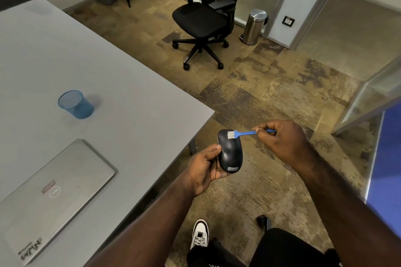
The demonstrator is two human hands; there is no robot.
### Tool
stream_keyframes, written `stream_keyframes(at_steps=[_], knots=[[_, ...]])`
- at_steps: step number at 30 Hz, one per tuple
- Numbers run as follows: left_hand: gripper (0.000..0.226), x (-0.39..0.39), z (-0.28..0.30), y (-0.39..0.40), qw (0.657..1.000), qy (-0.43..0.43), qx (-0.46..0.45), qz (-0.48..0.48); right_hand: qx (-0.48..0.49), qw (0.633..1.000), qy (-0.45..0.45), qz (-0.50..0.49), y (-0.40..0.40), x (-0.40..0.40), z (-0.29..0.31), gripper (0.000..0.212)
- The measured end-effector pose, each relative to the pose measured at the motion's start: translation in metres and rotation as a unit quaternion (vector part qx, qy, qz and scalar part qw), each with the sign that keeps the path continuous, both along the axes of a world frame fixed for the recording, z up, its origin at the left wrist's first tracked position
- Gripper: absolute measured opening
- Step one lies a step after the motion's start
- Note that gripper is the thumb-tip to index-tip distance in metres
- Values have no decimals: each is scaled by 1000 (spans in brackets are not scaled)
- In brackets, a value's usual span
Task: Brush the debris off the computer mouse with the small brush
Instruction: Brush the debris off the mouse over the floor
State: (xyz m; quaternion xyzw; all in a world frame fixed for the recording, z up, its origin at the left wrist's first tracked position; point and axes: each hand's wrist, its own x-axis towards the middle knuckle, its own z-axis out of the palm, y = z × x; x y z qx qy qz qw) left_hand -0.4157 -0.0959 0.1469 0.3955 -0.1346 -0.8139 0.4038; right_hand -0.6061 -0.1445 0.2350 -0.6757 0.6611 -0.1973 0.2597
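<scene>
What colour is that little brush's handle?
Bright blue, with pale bristles; the small brush shows clearly in the head view.

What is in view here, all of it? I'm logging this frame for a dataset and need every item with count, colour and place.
computer mouse: 1, black, held off the table edge, above the floor
small brush: 1, blue with pale bristles, bristles on the mouse's far end
table: 1, grey, left
laptop: 1, silver, lid shut, near left of the table
mesh cup: 1, blue, on the table beyond the laptop
office chair: 1, black, on the carpet, far centre
pedal bin: 1, steel, right of the chair
shoe: 1, white and black, bottom centre
left hand: grips the mouse
right hand: pinches the brush handle
</scene>
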Motion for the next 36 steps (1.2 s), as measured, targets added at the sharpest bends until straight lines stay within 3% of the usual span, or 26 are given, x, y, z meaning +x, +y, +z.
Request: stream_keyframes(at_steps=[3,9,14,19,21,25,30,36], knots=[[29,-1,0,1,1000,-1,0,-4,-17,999,37,-31,-1,-3,-3,20],[31,0,-1,0,1000,1,3,-1,-27,1000,-13,6,3,-2,4,14],[30,-1,-2,1,1000,-2,2,-1,-38,996,67,-40,1,-5,-3,21],[29,0,-2,-1,1000,3,5,6,-32,999,-33,-5,6,-3,3,11],[29,-1,-2,0,1000,5,6,8,-22,1000,-3,19,7,-2,-2,14],[30,-2,-3,1,1000,-4,4,2,-38,997,53,-47,2,-7,-6,21],[29,-3,-3,1,1000,-15,-6,-7,-25,999,-39,2,6,0,2,14],[29,-5,-2,1,999,-28,-17,-14,-31,999,30,6,10,5,-1,18]])
